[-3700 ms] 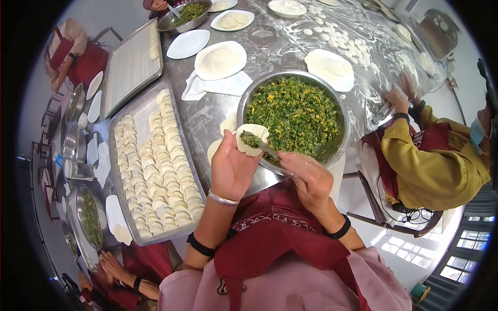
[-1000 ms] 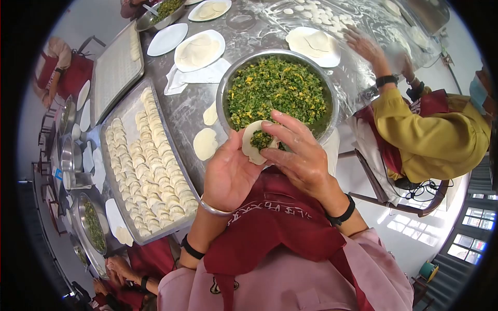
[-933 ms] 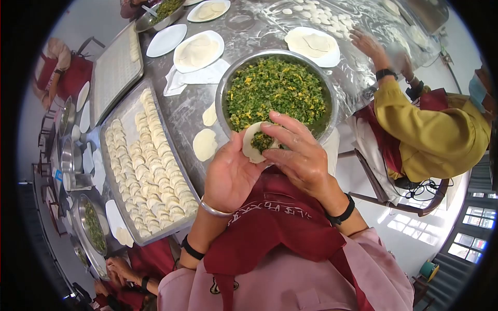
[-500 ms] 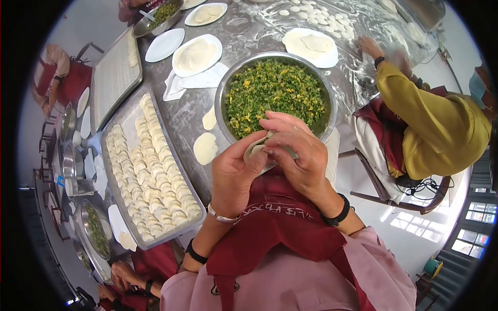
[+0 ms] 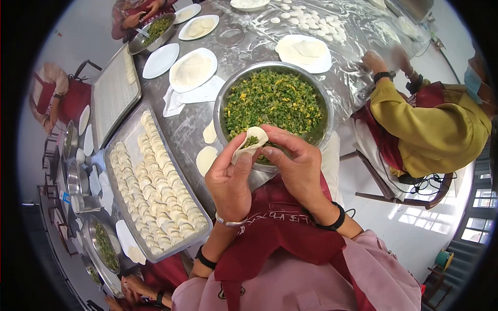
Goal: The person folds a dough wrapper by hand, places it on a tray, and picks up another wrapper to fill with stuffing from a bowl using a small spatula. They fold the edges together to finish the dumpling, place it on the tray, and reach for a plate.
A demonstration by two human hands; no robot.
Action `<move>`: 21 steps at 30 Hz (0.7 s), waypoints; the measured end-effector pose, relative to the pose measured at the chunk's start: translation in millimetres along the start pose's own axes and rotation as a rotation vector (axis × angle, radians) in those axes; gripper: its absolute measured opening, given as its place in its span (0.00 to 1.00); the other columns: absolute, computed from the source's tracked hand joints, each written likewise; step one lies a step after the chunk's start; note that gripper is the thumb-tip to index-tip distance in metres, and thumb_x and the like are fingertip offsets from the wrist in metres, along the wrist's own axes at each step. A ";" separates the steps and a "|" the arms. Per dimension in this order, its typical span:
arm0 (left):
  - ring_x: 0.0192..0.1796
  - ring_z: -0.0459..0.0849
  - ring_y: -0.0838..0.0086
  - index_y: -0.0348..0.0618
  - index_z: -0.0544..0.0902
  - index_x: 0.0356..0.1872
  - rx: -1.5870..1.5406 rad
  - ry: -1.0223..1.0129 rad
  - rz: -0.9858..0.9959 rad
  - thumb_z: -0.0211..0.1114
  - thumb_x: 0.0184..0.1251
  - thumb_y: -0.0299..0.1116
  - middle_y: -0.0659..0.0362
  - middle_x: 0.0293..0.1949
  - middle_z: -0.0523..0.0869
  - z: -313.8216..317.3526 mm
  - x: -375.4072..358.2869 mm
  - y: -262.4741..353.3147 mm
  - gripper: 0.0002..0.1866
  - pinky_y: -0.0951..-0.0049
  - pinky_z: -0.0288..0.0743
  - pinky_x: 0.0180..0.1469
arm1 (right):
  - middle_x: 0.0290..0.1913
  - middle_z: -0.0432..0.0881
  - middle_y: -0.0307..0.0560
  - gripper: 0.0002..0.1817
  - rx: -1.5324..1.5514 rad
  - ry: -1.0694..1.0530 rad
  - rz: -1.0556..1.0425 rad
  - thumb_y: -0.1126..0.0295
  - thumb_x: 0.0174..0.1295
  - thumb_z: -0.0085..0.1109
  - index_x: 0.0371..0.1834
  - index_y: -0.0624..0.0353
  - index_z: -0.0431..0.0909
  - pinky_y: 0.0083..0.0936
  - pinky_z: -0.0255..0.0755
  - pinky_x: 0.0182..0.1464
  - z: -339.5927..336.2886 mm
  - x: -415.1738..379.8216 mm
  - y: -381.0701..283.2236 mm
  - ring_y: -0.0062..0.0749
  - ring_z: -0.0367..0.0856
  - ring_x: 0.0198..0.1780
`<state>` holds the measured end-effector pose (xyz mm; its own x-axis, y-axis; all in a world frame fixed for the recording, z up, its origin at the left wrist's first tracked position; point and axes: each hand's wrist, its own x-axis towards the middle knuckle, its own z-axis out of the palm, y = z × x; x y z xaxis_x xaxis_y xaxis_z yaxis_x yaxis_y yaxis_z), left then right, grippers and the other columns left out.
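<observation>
A dumpling wrapper (image 5: 258,135) with green filling showing in its opening is cupped between my hands. My left hand (image 5: 231,179) grips its left side between thumb and fingers. At the wrapper's right edge, the fingers and thumb of my right hand (image 5: 296,163) are closed on the dough. Just beyond my hands stands a metal bowl (image 5: 220,111) of chopped green and yellow filling (image 5: 272,98). A loose round wrapper (image 5: 206,159) lies on the table, partly hidden behind my left hand.
On the left, a metal tray (image 5: 204,228) holds rows of dumplings (image 5: 161,192). White plates with wrappers, such as one plate (image 5: 193,70), stand behind the bowl. Dough pieces (image 5: 316,23) lie on the floured table (image 5: 244,46). A person in a yellow sleeve (image 5: 415,119) works at right.
My hands have turned the dumpling so its opening, with filling inside, now faces up. The right fingers have shifted to its right edge. The view has moved slightly.
</observation>
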<state>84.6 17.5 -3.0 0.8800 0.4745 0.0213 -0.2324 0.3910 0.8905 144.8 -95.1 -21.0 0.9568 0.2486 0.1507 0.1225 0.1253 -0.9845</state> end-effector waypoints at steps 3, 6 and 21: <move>0.58 0.82 0.67 0.25 0.71 0.63 0.041 -0.005 -0.010 0.58 0.74 0.27 0.47 0.58 0.80 -2.8 -1.0 -1.4 0.21 0.69 0.79 0.60 | 0.54 0.84 0.55 0.16 -0.086 0.015 -0.148 0.78 0.54 0.70 0.47 0.66 0.83 0.31 0.75 0.59 4.3 -1.0 -2.5 0.42 0.82 0.58; 0.56 0.82 0.69 0.25 0.71 0.63 0.024 -0.004 -0.028 0.58 0.74 0.26 0.48 0.57 0.80 -3.1 -3.5 -0.4 0.21 0.70 0.80 0.59 | 0.53 0.85 0.55 0.16 -0.228 0.045 -0.300 0.78 0.52 0.71 0.45 0.64 0.83 0.32 0.76 0.57 7.4 0.5 -2.4 0.43 0.83 0.56; 0.54 0.84 0.69 0.24 0.74 0.61 0.016 -0.055 -0.035 0.59 0.72 0.22 0.46 0.55 0.83 -0.9 -7.9 -3.8 0.19 0.74 0.79 0.57 | 0.49 0.86 0.55 0.09 -0.191 -0.042 -0.366 0.79 0.54 0.67 0.39 0.65 0.83 0.35 0.76 0.58 -4.9 7.0 -4.0 0.47 0.82 0.57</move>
<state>78.2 13.0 -7.0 0.9092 0.4161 0.0143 -0.1943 0.3936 0.8985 152.3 -98.6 -16.5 0.8296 0.2605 0.4939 0.5036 0.0331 -0.8633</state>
